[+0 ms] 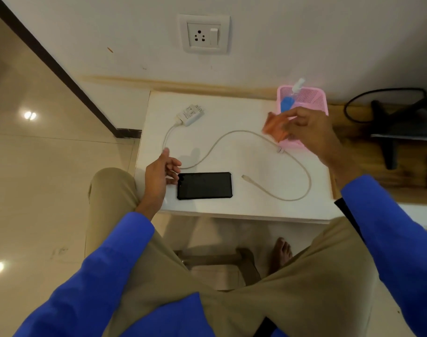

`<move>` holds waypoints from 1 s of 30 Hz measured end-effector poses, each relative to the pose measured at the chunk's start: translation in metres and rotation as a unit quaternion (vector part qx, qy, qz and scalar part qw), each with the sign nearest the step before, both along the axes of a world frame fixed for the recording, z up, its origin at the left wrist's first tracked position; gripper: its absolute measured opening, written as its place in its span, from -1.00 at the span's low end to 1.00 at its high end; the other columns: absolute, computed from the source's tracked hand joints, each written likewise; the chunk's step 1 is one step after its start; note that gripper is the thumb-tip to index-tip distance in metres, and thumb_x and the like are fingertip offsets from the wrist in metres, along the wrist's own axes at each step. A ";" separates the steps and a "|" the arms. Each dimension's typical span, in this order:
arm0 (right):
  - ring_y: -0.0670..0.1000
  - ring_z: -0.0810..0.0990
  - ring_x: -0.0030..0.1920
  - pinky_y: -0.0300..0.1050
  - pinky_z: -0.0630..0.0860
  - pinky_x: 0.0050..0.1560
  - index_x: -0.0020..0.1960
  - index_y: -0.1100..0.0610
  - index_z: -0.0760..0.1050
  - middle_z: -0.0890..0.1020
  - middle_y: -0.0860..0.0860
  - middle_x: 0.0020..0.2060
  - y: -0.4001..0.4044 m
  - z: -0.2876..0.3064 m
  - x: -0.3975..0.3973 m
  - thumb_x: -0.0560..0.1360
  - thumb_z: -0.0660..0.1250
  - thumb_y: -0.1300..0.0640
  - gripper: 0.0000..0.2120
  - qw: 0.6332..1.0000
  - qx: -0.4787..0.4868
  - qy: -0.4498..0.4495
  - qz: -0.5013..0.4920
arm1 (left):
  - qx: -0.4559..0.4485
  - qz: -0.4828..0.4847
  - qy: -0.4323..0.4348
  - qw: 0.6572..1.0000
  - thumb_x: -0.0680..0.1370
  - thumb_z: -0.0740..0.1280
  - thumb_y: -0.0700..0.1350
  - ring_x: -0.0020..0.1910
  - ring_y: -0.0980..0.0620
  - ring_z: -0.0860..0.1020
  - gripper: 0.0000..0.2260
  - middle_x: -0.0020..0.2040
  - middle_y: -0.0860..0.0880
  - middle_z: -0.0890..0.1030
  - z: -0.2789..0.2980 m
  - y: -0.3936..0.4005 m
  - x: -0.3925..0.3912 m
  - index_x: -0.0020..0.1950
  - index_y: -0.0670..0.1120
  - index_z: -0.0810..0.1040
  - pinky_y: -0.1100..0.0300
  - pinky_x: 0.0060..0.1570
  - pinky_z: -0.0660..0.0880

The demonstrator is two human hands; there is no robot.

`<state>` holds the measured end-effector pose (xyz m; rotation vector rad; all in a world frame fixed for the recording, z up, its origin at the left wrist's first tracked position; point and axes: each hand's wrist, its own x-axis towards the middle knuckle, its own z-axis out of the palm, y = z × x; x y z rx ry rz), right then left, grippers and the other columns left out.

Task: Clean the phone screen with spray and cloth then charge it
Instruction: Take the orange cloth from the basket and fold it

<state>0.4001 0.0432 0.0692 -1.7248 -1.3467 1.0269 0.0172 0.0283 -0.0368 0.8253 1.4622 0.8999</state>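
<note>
**Orange cloth in hand; phone not yet on charge**

Orange folded cloth (274, 128) is pinched in the grip of the right hand (304, 127), held at the near-left rim of the pink perforated plastic basket (314, 98) at upper right of the frame. Whether it is being taken out or put back cannot be told. The clear spray bottle with a blue label (290, 98) stands inside that basket, untouched.

The black slab phone (204, 186) lies flat, screen dark, at lower centre of the white surface (244, 113). The left hand (161, 173) rests at its left end, fingers loosely spread, holding nothing.

Charging is judged outstanding: the free plug of the beige cable (246, 177) lies just beside the phone's right end, not inserted. The white charger adapter (190, 114) lies on the surface, well apart from the white wall socket (204, 34).

No smear or wet sheen is discernible on the screen; its cleaned state cannot be confirmed.
</note>
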 end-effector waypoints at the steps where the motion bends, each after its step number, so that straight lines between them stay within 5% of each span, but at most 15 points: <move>1: 0.00 0.76 -0.08 -0.17 0.69 -0.01 0.08 0.03 0.67 0.77 -0.02 -0.13 -0.009 0.004 -0.011 0.57 0.45 0.23 -0.85 0.999 -0.011 0.027 0.022 | 0.025 -0.016 0.004 1.000 0.70 0.24 0.17 -0.36 0.05 0.58 -0.56 -0.30 -0.03 0.65 0.003 -0.002 0.000 -0.14 -0.11 0.67 0.18 -0.33 0.57; 7: 0.04 0.73 -0.05 -0.10 0.71 -0.09 0.06 -0.05 0.73 0.76 0.02 -0.05 -0.048 -0.001 -0.070 0.55 0.46 0.18 -0.82 0.987 -0.058 0.073 0.131 | 0.130 -0.148 -0.001 0.981 0.66 0.37 -0.04 -0.28 -0.06 0.59 -0.84 -0.15 -0.15 0.67 0.023 -0.016 0.000 0.02 -0.11 0.67 0.05 -0.24 0.57; 14: 0.13 0.72 -0.04 -0.01 0.71 -0.04 0.05 -0.03 0.72 0.75 0.09 -0.09 -0.068 -0.014 -0.130 0.56 0.43 0.18 -0.84 0.971 -0.108 0.091 0.192 | 0.072 -0.322 -0.059 0.942 0.71 0.29 0.07 0.25 -0.02 0.66 -0.70 0.26 -0.01 0.69 0.042 -0.037 0.008 0.40 0.02 0.59 0.04 0.24 0.62; 21: 0.14 0.75 0.00 0.05 0.72 -0.01 0.15 -0.01 0.68 0.75 0.15 -0.05 -0.076 -0.025 -0.139 0.54 0.50 0.07 -0.81 0.972 -0.125 0.180 0.086 | 0.036 -0.241 -0.129 0.961 0.61 0.47 -0.09 0.05 -0.12 0.72 -0.80 -0.07 -0.15 0.72 0.040 -0.034 0.005 0.18 -0.15 0.70 0.01 0.13 0.65; 25: 0.17 0.75 0.06 0.06 0.71 0.04 0.18 0.07 0.69 0.75 0.16 0.04 -0.089 -0.034 -0.149 0.47 0.58 -0.03 -0.67 0.937 -0.214 0.273 0.051 | 0.044 -0.203 -0.158 0.965 0.62 0.47 -0.08 0.00 -0.20 0.70 -0.80 -0.04 -0.43 0.63 0.037 -0.033 0.008 0.18 -0.15 0.70 -0.02 0.05 0.68; 30: 0.18 0.76 -0.05 -0.01 0.70 -0.07 0.04 0.20 0.72 0.75 0.19 -0.06 -0.100 -0.046 -0.159 0.48 0.57 0.16 -0.82 0.928 -0.184 0.321 -0.049 | -0.002 -0.220 -0.151 0.964 0.57 0.52 0.04 0.05 -0.15 0.73 -0.68 0.01 -0.34 0.69 0.035 -0.035 0.008 0.24 -0.10 0.68 0.08 -0.01 0.69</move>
